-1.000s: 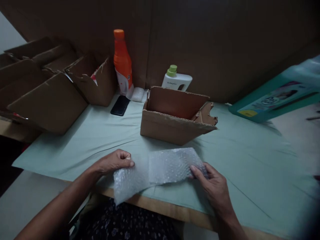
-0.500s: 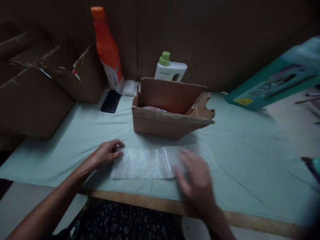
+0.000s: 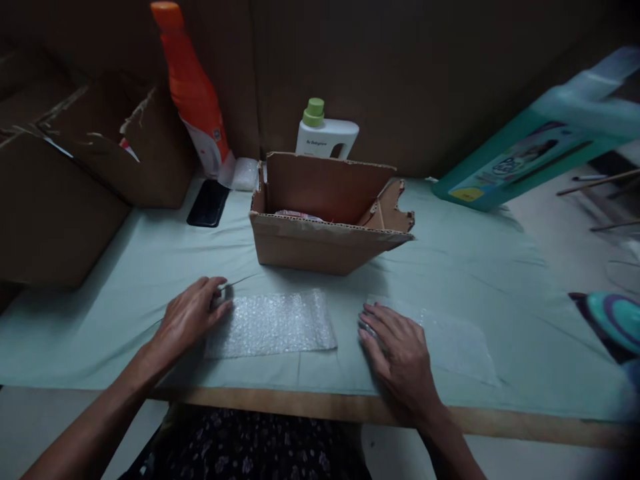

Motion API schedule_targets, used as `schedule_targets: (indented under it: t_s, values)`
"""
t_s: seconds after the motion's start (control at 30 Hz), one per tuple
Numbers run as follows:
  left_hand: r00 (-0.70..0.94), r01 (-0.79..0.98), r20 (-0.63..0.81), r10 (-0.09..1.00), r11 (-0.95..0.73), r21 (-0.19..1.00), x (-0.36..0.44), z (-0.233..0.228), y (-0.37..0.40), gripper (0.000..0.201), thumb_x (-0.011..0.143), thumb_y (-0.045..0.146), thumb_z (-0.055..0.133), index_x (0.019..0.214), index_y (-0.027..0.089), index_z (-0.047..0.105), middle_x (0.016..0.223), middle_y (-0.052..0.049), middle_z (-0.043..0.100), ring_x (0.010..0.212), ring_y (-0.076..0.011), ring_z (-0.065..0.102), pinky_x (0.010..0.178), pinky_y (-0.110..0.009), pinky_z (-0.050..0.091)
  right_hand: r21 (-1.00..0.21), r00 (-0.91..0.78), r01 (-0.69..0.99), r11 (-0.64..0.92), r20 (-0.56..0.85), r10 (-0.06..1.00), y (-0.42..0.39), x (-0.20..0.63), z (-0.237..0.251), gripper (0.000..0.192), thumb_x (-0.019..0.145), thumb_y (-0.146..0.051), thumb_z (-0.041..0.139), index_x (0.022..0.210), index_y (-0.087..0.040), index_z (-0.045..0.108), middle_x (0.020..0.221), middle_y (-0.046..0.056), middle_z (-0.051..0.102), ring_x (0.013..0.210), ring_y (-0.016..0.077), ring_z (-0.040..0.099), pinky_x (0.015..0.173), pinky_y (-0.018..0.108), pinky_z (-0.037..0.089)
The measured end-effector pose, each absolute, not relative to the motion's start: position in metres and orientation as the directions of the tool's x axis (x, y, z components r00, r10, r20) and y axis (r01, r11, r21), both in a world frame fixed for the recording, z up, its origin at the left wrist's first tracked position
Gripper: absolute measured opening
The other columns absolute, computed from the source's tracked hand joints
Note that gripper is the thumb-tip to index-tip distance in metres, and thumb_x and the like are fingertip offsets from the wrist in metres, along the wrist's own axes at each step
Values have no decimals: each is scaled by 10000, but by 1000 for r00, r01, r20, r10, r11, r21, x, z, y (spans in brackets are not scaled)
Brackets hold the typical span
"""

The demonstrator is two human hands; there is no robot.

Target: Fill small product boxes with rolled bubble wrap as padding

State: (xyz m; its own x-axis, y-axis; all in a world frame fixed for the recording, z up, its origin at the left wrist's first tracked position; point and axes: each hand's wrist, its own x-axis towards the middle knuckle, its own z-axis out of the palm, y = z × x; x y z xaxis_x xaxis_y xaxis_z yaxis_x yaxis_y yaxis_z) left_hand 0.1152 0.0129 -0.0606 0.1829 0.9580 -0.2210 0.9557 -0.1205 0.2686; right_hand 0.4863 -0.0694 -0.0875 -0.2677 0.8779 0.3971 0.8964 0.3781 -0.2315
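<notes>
A sheet of bubble wrap lies flat on the cloth in front of me. My left hand is at its left end, fingers curled and thumb pressing on the edge. To the right, a thinner clear plastic sheet lies slanted and apart from the bubble wrap. My right hand rests over its left end, fingers bent around a bunched part of it. Behind the bubble wrap stands an open cardboard box with torn flaps. Inside it, a printed packet shows only in part.
Torn cardboard boxes stand at the left. Along the back are an orange bottle, a white bottle with a green cap and a black phone. A large teal jug leans at the right. Pale green cloth covers the table.
My right hand has drawn the clear plastic sheet to the right, off the bubble wrap, opening a gap between them. My left hand stays at the bubble wrap's left end. The view has shifted slightly.
</notes>
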Motion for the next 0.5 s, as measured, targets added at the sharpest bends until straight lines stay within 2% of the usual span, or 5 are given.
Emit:
schedule_targets:
  t_s: [0.13, 0.23, 0.33, 0.4, 0.5]
  values:
    - [406, 869, 174, 897, -438, 230, 135, -69, -11, 356, 937, 305, 510, 1265, 193, 594, 1319, -155, 601, 1198, -322, 561, 991, -458, 480, -298, -239, 889, 347, 346, 908, -52, 461, -86, 288, 997, -246, 465, 1181, -188, 680, 1255, 125, 700, 1154, 277, 626, 953, 451, 471]
    - [601, 747, 124, 789, -610, 265, 151, -82, -27, 348, 923, 258, 558, 1267, 216, 595, 1401, -140, 567, 1304, -331, 496, 1062, -499, 450, -350, -204, 900, 261, 192, 960, -36, 443, -92, 376, 1002, -368, 453, 1247, -161, 650, 1348, 179, 636, 1218, 332, 586, 965, 515, 479]
    - [615, 747, 69, 786, -608, 269, 156, -92, -35, 387, 929, 271, 581, 1310, 205, 573, 1442, -150, 539, 1348, -342, 458, 1094, -531, 423, -518, -313, 794, 319, 102, 944, -32, 421, -90, 299, 978, -380, 507, 1143, -185, 662, 1381, 166, 615, 1273, 322, 557, 1029, 519, 454]
    - [606, 754, 65, 793, -599, 269, 153, -94, -35, 394, 933, 271, 579, 1321, 199, 569, 1458, -149, 527, 1362, -340, 449, 1110, -534, 412, -672, -348, 679, 296, 61, 936, -37, 408, -83, 188, 948, -333, 557, 1062, -208, 639, 1267, 124, 684, 1143, 268, 640, 962, 432, 507]
    - [623, 745, 47, 781, -611, 270, 150, -92, -30, 387, 927, 265, 578, 1306, 192, 585, 1458, -144, 531, 1365, -337, 453, 1103, -514, 431, -769, -179, 625, 135, 26, 983, -46, 404, -77, 223, 908, -310, 596, 1112, -220, 595, 1034, 61, 735, 845, 202, 696, 739, 304, 543]
